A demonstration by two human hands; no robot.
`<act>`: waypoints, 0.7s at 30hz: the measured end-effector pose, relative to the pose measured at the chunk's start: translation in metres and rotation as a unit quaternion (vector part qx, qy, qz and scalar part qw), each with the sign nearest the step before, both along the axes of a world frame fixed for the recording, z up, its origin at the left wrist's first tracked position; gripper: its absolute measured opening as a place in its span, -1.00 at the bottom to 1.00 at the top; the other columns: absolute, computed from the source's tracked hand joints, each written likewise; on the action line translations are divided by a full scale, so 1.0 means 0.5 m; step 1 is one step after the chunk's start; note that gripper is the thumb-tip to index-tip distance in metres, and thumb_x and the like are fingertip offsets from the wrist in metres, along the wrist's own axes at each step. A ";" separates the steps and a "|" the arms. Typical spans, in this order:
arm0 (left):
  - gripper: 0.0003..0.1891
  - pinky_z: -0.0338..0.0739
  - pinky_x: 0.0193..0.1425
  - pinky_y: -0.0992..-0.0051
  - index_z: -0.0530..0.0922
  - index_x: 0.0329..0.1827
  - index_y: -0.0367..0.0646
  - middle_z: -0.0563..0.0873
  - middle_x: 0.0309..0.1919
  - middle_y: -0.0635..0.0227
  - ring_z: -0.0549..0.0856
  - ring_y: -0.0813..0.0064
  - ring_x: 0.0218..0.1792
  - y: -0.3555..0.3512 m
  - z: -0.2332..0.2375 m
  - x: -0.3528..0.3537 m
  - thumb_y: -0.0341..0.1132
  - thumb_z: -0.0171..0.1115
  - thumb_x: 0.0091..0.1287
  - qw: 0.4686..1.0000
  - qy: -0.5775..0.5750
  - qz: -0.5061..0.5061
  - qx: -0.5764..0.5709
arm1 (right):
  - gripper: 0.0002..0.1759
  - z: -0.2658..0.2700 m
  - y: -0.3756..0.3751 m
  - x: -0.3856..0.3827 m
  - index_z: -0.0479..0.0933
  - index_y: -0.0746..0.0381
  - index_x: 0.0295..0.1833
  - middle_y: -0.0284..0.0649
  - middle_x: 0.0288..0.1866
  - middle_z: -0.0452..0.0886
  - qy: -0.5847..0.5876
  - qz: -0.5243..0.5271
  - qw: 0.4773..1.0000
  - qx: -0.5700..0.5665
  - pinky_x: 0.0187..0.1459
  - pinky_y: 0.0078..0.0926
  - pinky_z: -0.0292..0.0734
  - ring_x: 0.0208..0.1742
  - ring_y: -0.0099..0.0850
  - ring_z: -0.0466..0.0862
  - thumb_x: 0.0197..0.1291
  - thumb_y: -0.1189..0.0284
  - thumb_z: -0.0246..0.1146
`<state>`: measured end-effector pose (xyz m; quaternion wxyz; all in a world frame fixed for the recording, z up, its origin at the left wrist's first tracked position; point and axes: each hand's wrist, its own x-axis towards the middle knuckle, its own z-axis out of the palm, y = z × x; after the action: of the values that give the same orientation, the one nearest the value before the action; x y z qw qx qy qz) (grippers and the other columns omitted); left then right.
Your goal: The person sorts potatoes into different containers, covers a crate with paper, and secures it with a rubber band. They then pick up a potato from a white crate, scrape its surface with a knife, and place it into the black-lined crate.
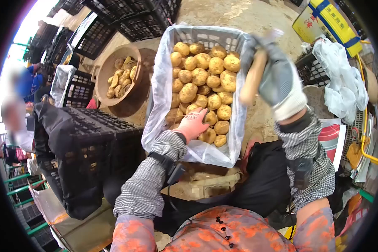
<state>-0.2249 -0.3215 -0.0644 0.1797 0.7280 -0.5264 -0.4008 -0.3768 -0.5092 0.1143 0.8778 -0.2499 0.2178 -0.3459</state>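
Potatoes [199, 76] fill a crate lined with white plastic [237, 122] in front of me. My left hand [192, 124], in a pink glove, lies on the potatoes at the crate's lower left, its fingers and thumb apart. Beyond the crate's right rim, my right hand [277, 77], in a grey glove, is blurred by motion. It is closed on a long brown object [254, 77] that looks like wood, also blurred.
Left of the crate, a round brown basin [103, 80] holds more potatoes. Black crates [101, 138] stand at left, with others behind. White plastic bags [340, 80] and a yellow box [329, 25] are at right. People [25, 82] are at far left.
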 end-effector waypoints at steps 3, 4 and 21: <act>-0.38 0.42 0.23 0.21 0.37 0.33 -0.16 0.54 0.19 0.09 0.52 0.12 0.19 -0.045 -0.087 -0.036 -0.24 0.26 0.17 0.975 -0.188 -0.113 0.021 | -0.55 0.028 0.048 -0.010 0.33 0.35 0.28 -0.36 -0.26 0.38 0.063 0.098 0.991 -0.070 -0.31 -0.64 0.40 -0.37 -0.60 0.39 0.46 0.26 0.04; -0.45 0.39 0.22 0.22 0.43 0.27 -0.13 0.54 0.14 0.12 0.51 0.16 0.19 -0.067 -0.096 -0.058 -0.22 0.26 0.19 0.954 -0.247 -0.152 0.079 | -0.54 0.033 0.051 -0.012 0.33 0.33 0.28 -0.40 -0.28 0.36 0.073 0.095 0.987 -0.107 -0.37 -0.65 0.28 -0.42 -0.61 0.33 0.49 0.21 -0.01; -0.59 0.60 0.12 0.41 0.40 0.26 -0.28 0.59 0.03 0.21 0.61 0.43 0.09 0.012 0.195 0.072 -0.19 0.04 0.49 0.840 0.453 0.291 -0.062 | -0.68 0.043 0.059 -0.013 0.48 0.31 0.03 -0.28 -0.31 0.55 0.088 0.098 0.974 -0.184 -0.37 -0.53 0.53 -0.39 -0.52 0.55 0.43 0.31 -0.03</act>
<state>-0.1888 -0.3155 0.0329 0.5514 0.5720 -0.1736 -0.5819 -0.3831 -0.4798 0.1360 0.8237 -0.4565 0.2019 -0.2691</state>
